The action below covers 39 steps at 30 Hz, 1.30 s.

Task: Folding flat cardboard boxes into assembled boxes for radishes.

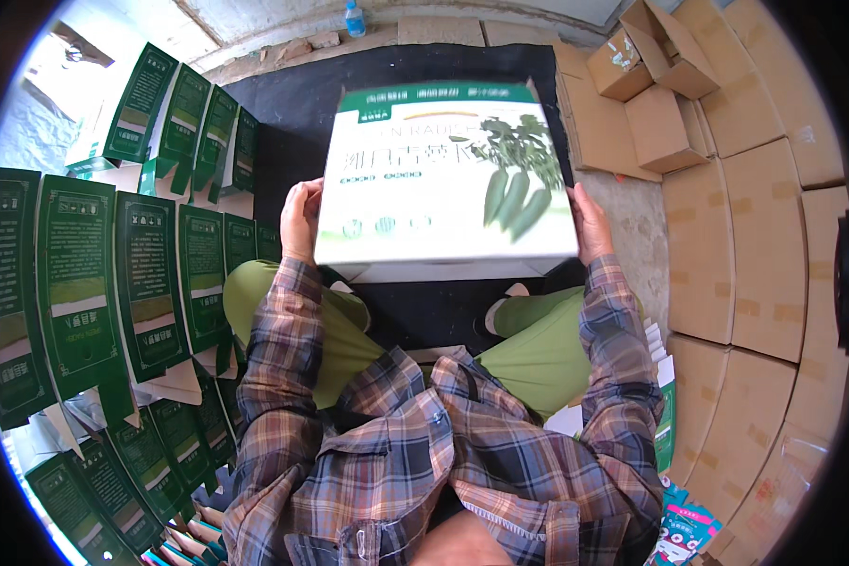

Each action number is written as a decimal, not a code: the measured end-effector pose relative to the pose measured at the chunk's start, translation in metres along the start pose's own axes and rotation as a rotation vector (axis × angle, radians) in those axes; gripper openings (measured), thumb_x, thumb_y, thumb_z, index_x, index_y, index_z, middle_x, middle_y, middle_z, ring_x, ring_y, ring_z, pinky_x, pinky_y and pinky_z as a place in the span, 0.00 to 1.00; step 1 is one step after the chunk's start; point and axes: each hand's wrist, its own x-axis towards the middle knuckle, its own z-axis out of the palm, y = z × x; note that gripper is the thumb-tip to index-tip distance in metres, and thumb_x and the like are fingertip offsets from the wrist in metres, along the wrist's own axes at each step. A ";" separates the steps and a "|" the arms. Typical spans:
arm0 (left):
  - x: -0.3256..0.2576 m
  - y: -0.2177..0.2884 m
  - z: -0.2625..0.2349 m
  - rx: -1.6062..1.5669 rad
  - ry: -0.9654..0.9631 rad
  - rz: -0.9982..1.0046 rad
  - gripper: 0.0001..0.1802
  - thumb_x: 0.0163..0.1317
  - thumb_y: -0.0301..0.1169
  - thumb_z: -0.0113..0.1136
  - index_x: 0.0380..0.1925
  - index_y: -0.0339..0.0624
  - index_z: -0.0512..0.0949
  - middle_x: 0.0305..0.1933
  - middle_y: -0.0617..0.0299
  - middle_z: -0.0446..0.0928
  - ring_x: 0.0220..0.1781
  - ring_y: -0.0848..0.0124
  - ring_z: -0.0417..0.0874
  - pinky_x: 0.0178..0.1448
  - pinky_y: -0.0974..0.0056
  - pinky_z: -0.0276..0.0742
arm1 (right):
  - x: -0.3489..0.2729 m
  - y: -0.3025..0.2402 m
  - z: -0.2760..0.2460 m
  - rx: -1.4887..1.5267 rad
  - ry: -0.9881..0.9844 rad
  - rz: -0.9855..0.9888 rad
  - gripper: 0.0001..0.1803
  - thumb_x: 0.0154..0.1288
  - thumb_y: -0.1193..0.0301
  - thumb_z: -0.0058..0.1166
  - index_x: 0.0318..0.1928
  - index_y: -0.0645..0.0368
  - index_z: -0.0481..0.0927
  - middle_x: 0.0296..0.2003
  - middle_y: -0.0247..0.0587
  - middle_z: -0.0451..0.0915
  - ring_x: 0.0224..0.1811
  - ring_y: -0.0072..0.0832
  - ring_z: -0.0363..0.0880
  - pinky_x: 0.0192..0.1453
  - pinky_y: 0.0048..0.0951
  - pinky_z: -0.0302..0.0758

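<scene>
Between my two hands I hold a white and green cardboard box (pixel 396 212) with a picture of long green radishes and leaves on its broad face. It is raised above the black mat (pixel 283 113), in front of my knees, and looks slightly blurred. My left hand (pixel 301 219) is closed on the box's left edge. At the right edge my right hand (pixel 590 224) grips it, with the thumb upright along the side. Parts of the fingers on both hands are hidden behind or under the box. Its underside and contents do not show.
Rows of green printed cartons (pixel 75 283) with loose flaps stand on my left. Brown cardboard boxes (pixel 764 245) are stacked on my right, with open brown cartons (pixel 665 123) at the far right. A blue bottle (pixel 355 19) stands at the back. Colourful packaging (pixel 684 528) lies at lower right.
</scene>
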 end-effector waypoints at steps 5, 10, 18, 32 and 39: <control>-0.011 -0.001 0.019 0.172 0.127 -0.295 0.28 0.66 0.56 0.41 0.56 0.52 0.70 0.42 0.71 0.72 0.42 0.75 0.70 0.51 0.58 0.63 | -0.001 0.005 0.000 -0.134 0.083 0.112 0.21 0.64 0.54 0.51 0.49 0.56 0.75 0.42 0.36 0.79 0.44 0.29 0.77 0.44 0.37 0.75; -0.013 -0.021 0.006 0.326 0.201 -0.445 0.24 0.65 0.53 0.42 0.53 0.52 0.72 0.50 0.65 0.75 0.50 0.70 0.73 0.53 0.54 0.67 | 0.006 0.023 -0.006 -0.313 -0.005 0.257 0.21 0.67 0.60 0.46 0.56 0.58 0.70 0.50 0.42 0.76 0.50 0.36 0.76 0.49 0.41 0.76; -0.018 -0.026 -0.003 0.475 0.272 -0.570 0.23 0.63 0.52 0.46 0.52 0.52 0.71 0.50 0.63 0.75 0.53 0.65 0.72 0.54 0.45 0.67 | 0.011 0.041 -0.004 -0.543 -0.060 0.362 0.21 0.67 0.59 0.45 0.56 0.57 0.72 0.47 0.41 0.78 0.45 0.33 0.79 0.43 0.37 0.78; -0.033 0.004 0.025 0.670 0.231 -0.272 0.30 0.53 0.41 0.65 0.55 0.41 0.71 0.40 0.66 0.77 0.33 0.80 0.75 0.31 0.74 0.71 | -0.031 -0.008 0.059 -0.844 0.264 -0.657 0.14 0.63 0.60 0.54 0.40 0.57 0.81 0.26 0.40 0.80 0.28 0.28 0.78 0.34 0.27 0.73; -0.030 0.005 0.035 0.673 0.199 -0.276 0.31 0.48 0.25 0.60 0.57 0.37 0.69 0.39 0.64 0.76 0.34 0.78 0.75 0.33 0.74 0.70 | -0.071 0.007 0.121 -1.544 -0.269 -0.790 0.25 0.54 0.58 0.60 0.52 0.51 0.75 0.31 0.36 0.74 0.39 0.32 0.71 0.43 0.39 0.65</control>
